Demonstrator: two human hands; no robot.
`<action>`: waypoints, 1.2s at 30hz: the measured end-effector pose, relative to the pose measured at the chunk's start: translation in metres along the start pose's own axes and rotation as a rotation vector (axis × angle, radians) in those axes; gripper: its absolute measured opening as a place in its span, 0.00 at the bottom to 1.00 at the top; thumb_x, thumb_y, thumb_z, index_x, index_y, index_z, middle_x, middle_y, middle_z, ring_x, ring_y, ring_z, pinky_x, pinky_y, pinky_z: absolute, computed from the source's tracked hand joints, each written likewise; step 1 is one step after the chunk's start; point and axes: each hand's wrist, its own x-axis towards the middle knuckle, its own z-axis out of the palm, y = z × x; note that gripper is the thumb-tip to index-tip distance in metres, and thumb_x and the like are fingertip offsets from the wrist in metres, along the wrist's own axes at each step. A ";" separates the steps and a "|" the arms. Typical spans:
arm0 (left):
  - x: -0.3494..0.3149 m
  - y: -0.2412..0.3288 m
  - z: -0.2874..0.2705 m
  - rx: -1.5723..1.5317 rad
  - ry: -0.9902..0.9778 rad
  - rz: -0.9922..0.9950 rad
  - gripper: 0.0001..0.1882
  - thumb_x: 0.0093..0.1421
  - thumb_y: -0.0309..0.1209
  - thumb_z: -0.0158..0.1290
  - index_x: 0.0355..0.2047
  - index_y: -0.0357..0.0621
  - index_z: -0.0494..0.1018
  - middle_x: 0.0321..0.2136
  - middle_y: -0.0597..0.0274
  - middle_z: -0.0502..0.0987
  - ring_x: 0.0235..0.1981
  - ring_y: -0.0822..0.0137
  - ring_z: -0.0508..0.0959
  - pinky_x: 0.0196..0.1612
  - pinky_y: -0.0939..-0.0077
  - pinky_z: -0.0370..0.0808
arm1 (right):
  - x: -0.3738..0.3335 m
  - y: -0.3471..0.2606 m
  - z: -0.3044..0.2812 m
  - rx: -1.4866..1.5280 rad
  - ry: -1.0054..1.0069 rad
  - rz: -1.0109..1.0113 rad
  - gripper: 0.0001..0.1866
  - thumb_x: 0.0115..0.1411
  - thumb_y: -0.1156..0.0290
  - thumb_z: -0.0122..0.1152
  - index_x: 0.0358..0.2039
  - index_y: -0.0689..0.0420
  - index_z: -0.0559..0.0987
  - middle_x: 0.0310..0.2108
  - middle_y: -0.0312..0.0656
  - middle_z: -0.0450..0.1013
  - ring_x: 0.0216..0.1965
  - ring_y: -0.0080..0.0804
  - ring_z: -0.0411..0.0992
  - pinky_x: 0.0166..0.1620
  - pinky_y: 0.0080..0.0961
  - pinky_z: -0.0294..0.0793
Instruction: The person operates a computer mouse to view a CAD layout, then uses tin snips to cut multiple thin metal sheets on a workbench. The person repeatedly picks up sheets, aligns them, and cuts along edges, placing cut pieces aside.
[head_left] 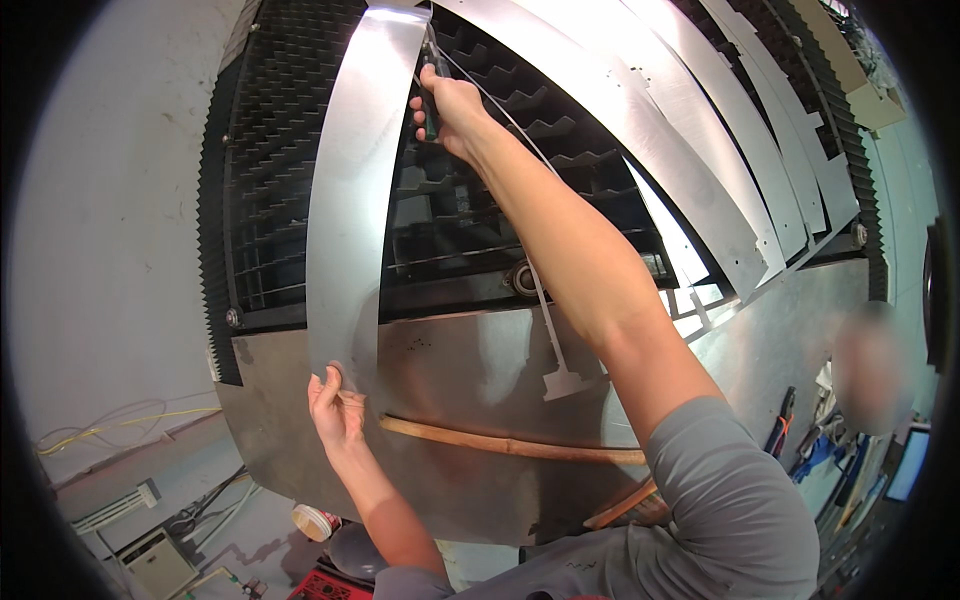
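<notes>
A long, shiny sheet-metal strip (350, 190) runs from the far edge of the view down to the near left, over a dark slatted bed. My left hand (340, 405) pinches its near end, thumb on top. Stretched far forward, my right hand (455, 108) is closed around a dark-handled hand tool (431, 105) that looks like pliers. The tool's narrow tip lies beside the strip's far right edge; whether it grips the metal is too small to tell. A thin metal offcut (545, 320) with a wider end hangs from the bed under my right forearm.
Several wide cut metal sheets (690, 170) lie on the slatted bed (270, 180) at the right. A steel apron (470, 360) fronts it, with a curved wooden stick (510, 445) on it. Cables (130, 420) run at the left; tools (785, 420) lie at the right.
</notes>
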 end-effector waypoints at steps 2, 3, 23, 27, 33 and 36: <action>-0.002 0.000 0.001 -0.055 -0.032 0.008 0.13 0.73 0.23 0.52 0.55 0.33 0.72 0.49 0.55 0.82 0.51 0.62 0.82 0.58 0.63 0.80 | 0.000 0.002 0.001 0.046 -0.008 -0.001 0.17 0.76 0.53 0.53 0.42 0.55 0.74 0.32 0.37 0.71 0.28 0.26 0.69 0.31 0.33 0.73; -0.002 0.000 0.001 -0.053 -0.045 0.000 0.13 0.73 0.23 0.51 0.56 0.33 0.72 0.49 0.55 0.82 0.52 0.62 0.82 0.59 0.63 0.80 | 0.000 0.002 0.001 0.062 -0.016 -0.006 0.18 0.76 0.52 0.52 0.42 0.56 0.74 0.32 0.37 0.71 0.28 0.26 0.69 0.30 0.33 0.73; -0.013 -0.002 0.020 -0.011 -0.059 -0.021 0.09 0.70 0.24 0.56 0.50 0.39 0.75 0.41 0.62 0.83 0.44 0.65 0.85 0.46 0.65 0.84 | 0.001 0.023 0.026 0.592 -0.220 -0.192 0.35 0.79 0.41 0.32 0.62 0.62 0.68 0.55 0.51 0.74 0.55 0.42 0.78 0.56 0.43 0.82; -0.015 -0.006 0.019 0.004 0.002 -0.032 0.09 0.70 0.24 0.56 0.50 0.40 0.75 0.41 0.63 0.83 0.43 0.65 0.84 0.45 0.66 0.84 | 0.003 0.024 0.028 0.555 -0.147 -0.177 0.43 0.76 0.34 0.28 0.63 0.64 0.69 0.54 0.52 0.77 0.50 0.44 0.82 0.50 0.46 0.87; -0.013 -0.006 0.025 0.000 -0.024 -0.015 0.09 0.71 0.24 0.55 0.50 0.40 0.74 0.41 0.62 0.83 0.43 0.65 0.85 0.44 0.65 0.85 | 0.004 0.024 0.033 0.635 -0.137 -0.176 0.42 0.77 0.36 0.26 0.63 0.64 0.70 0.53 0.52 0.77 0.50 0.44 0.82 0.50 0.46 0.87; -0.013 -0.002 0.027 0.019 -0.028 -0.008 0.09 0.72 0.23 0.54 0.50 0.39 0.74 0.42 0.60 0.84 0.44 0.65 0.85 0.45 0.66 0.86 | 0.004 0.025 0.033 0.640 -0.123 -0.148 0.41 0.78 0.38 0.26 0.63 0.64 0.69 0.53 0.52 0.77 0.50 0.44 0.82 0.50 0.46 0.87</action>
